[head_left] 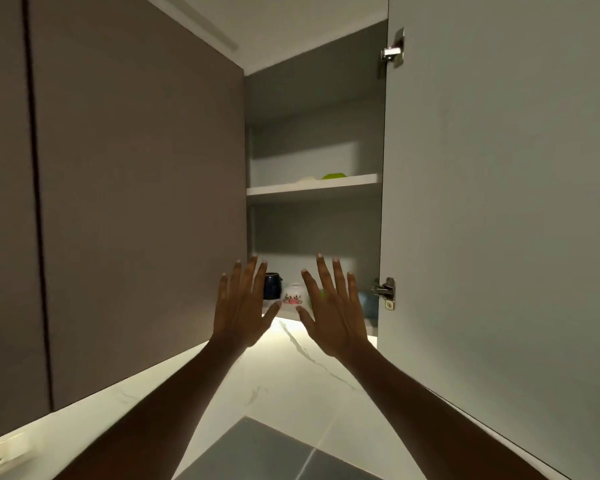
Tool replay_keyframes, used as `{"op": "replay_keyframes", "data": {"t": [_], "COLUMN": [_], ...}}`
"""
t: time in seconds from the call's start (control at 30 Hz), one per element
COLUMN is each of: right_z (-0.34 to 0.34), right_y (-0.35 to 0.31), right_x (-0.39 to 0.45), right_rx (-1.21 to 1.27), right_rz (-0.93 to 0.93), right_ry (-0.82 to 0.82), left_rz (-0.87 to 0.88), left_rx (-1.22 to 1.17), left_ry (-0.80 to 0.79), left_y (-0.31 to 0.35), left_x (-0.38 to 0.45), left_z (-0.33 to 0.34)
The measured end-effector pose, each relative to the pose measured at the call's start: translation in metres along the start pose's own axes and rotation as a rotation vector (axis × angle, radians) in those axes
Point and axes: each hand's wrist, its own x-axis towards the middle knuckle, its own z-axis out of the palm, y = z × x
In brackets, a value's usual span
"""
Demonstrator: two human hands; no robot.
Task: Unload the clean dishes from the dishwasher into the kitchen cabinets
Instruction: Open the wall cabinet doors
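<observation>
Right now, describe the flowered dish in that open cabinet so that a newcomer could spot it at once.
Find the open cabinet and look at its bottom level, below the white shelf. Between the left hand and right hand sits a small white bowl. Its pink floral band sets it apart from the plain dark mug to its left.

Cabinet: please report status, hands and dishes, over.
Left hand and right hand open, empty, raised before open cabinet. Floral bowl, dark mug on bottom shelf. Nothing blocking.
</observation>
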Motion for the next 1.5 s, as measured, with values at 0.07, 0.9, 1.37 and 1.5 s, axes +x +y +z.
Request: {"op": "replay_keyframes", "data": {"t": [0.07,0.9,1.37,1.5], "right_z": [-0.012,-0.331,-0.453,-0.450], "right_y": [-0.010,-0.019,0.087,0.113], "right_x": [-0.011,-0.132,-0.182,-0.176], "right_rx": [0.026,-0.226,-0.399,-0.365], "right_rz": [0.009,0.200,0.339,0.397], "right_ry": [0.005,-0.023,-0.010,-0.058], "left_rz": [-0.034,0.297,0.518,0.506], "left_rx": [0.035,-0.108,-0.199,-0.248], "left_ry": [-0.018,0.056,0.136,0.160], "left_y": [-0.008,0.126,0.305,0.355], "left_x": [-0.017,-0.146,-0.110,-0.072], "left_z": [-0.020,-0.219,-0.278,-0.282]}}
